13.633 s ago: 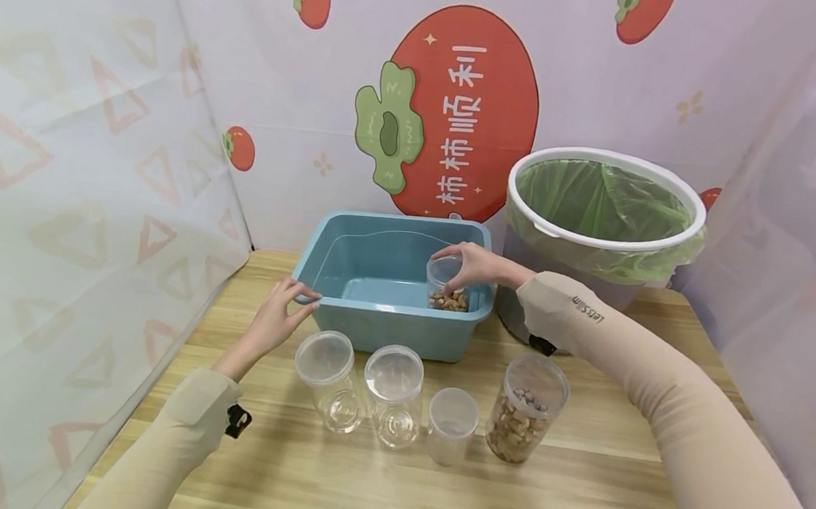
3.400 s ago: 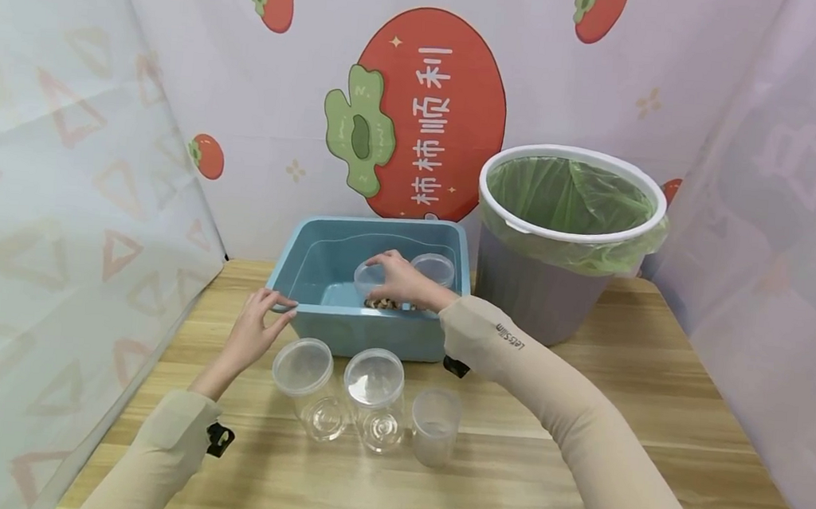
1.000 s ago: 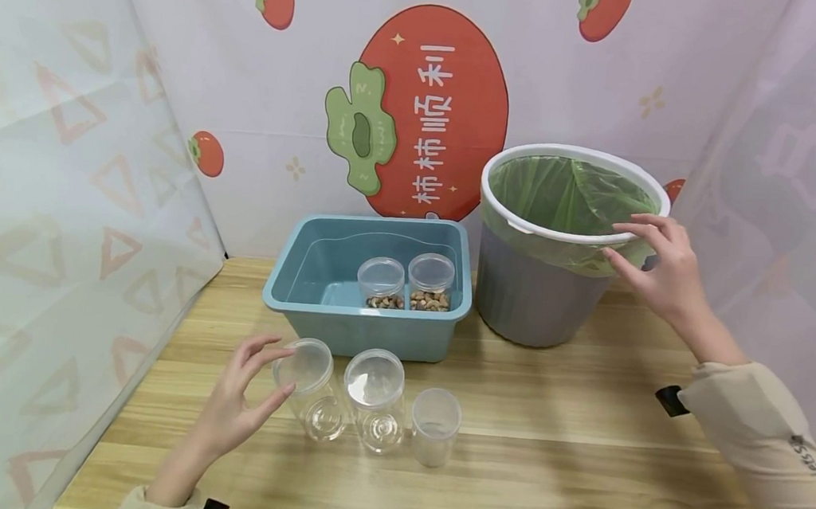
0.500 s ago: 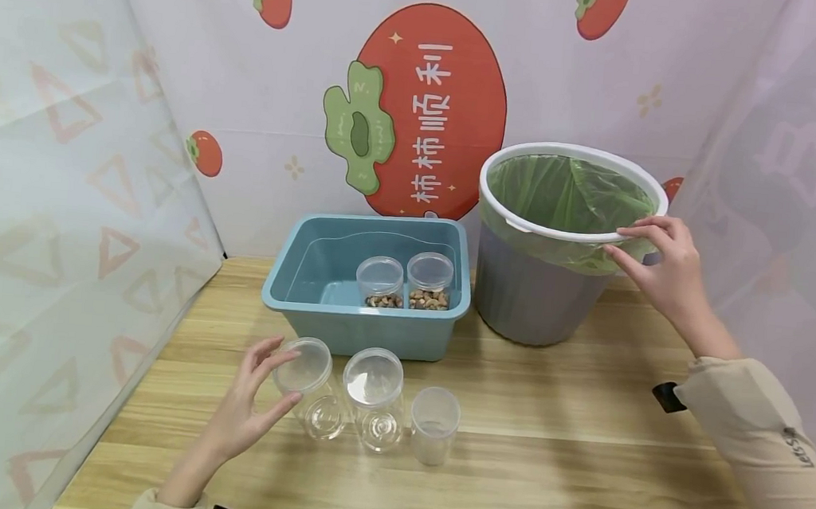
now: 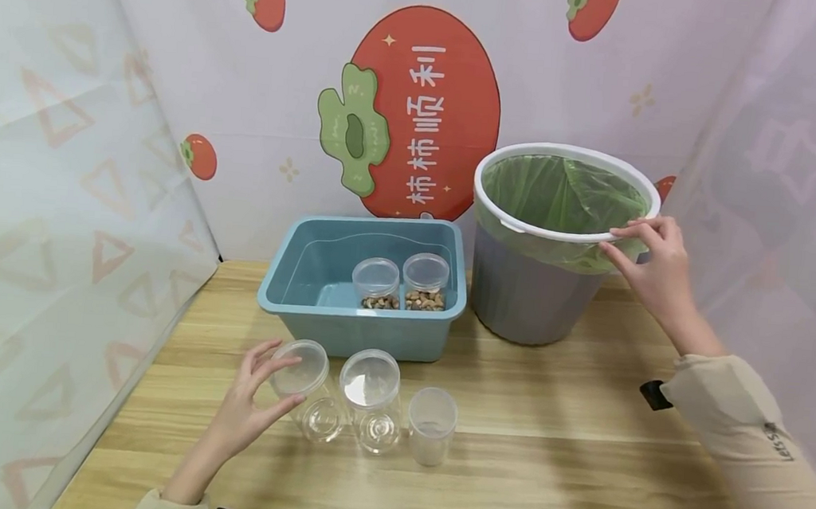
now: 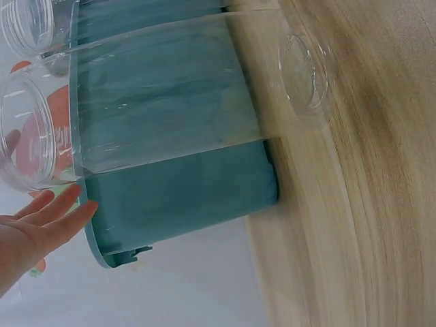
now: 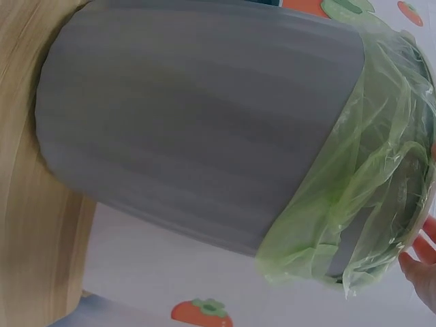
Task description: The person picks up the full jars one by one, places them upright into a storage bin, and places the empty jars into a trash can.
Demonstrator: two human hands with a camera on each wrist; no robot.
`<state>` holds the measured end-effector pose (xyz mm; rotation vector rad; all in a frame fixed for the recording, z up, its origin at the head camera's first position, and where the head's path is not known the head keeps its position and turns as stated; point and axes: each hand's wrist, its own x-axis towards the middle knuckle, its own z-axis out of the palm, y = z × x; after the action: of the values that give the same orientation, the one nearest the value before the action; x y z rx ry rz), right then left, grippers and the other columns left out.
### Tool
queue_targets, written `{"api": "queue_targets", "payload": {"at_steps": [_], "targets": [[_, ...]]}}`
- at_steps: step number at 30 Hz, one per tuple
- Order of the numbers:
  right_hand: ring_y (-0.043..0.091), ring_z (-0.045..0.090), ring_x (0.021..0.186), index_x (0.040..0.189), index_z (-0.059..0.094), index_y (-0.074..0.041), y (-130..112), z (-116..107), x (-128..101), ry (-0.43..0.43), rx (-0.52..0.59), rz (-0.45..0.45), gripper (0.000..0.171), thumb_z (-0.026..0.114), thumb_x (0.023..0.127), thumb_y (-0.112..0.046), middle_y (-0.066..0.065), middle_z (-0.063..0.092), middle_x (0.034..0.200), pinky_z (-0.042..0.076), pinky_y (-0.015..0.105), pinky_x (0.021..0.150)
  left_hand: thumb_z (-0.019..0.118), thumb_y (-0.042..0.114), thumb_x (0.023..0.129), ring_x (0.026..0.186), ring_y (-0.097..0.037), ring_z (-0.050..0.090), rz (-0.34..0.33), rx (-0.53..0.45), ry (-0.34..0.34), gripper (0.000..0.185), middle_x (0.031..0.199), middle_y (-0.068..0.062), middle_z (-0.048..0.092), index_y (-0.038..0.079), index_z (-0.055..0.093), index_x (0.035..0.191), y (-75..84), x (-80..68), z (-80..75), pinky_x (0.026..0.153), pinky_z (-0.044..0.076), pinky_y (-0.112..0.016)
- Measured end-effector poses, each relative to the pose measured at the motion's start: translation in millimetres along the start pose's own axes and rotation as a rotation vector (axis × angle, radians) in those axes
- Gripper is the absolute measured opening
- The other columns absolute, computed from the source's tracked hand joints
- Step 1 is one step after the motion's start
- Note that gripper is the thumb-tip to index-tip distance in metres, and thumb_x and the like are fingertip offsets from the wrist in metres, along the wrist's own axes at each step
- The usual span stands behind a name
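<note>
My left hand [image 5: 241,409] is beside the left tall clear lidded jar [image 5: 321,419], thumb and fingers spread and the fingertips overlapping its lid [image 5: 307,362]. In the left wrist view the fingers [image 6: 58,214] are straight, close to the lid end of that jar [image 6: 163,102]. With thumb below and fingers above, my right hand [image 5: 665,275] pinches the white rim [image 5: 561,233] of the grey trash can [image 5: 534,296], which has a green bag [image 5: 570,199] in it. The right wrist view has the right fingertips [image 7: 422,252] at the rim, hand mostly cut off.
A second tall lidded jar [image 5: 371,387] and a smaller frosted jar [image 5: 432,428] stand to the right of the first on the wooden table [image 5: 542,473]. Behind them, the blue tub [image 5: 366,335] holds two lidded jars of nuts, one left [image 5: 377,284], one right [image 5: 425,284].
Earlier, the right hand set two jars of nuts into the tub, the second taken from the table. It moved right onto the trash can's rim; the left hand left the tub for the tall jar.
</note>
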<state>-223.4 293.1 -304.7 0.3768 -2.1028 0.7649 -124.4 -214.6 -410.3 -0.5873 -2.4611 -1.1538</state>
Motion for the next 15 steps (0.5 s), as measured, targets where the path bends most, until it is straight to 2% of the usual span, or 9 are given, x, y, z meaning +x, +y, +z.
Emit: {"api": "queue_targets", "payload": {"at_steps": [4, 9, 15], "targets": [[0.039, 0.042, 0.096, 0.086, 0.062, 0.009, 0.5, 1.9, -2.3, 0.012, 0.005, 0.009, 0.027, 0.073, 0.062, 0.011, 0.026, 0.048, 0.096, 0.029, 0.033, 0.08, 0.079, 0.007, 0.061, 0.109, -0.028, 0.044, 0.014, 0.031, 0.013, 0.051, 0.123, -0.014, 0.043, 0.013, 0.06, 0.108, -2.9, -0.1, 2.1, 0.08, 0.043, -0.048], [0.04, 0.041, 0.096, 0.087, 0.061, 0.01, 2.0, 3.7, -2.7, 0.012, 0.01, 0.012, 0.027, 0.073, 0.062, 0.012, 0.027, 0.046, 0.097, 0.029, 0.035, 0.082, 0.081, 0.007, 0.058, 0.106, -0.015, 0.046, 0.034, 0.042, 0.04, 0.051, 0.118, -0.009, 0.049, 0.013, 0.062, 0.105, -4.6, 0.7, 3.1, 0.078, 0.047, -0.03], [0.04, 0.041, 0.097, 0.087, 0.06, 0.01, 3.0, 4.7, -3.0, 0.014, 0.012, 0.011, 0.027, 0.073, 0.062, 0.012, 0.027, 0.045, 0.097, 0.028, 0.034, 0.082, 0.082, 0.005, 0.055, 0.105, -0.015, 0.046, 0.077, 0.04, 0.076, 0.05, 0.114, -0.009, 0.051, 0.012, 0.064, 0.101, -4.6, 2.7, 4.1, 0.077, 0.045, -0.018]]}}
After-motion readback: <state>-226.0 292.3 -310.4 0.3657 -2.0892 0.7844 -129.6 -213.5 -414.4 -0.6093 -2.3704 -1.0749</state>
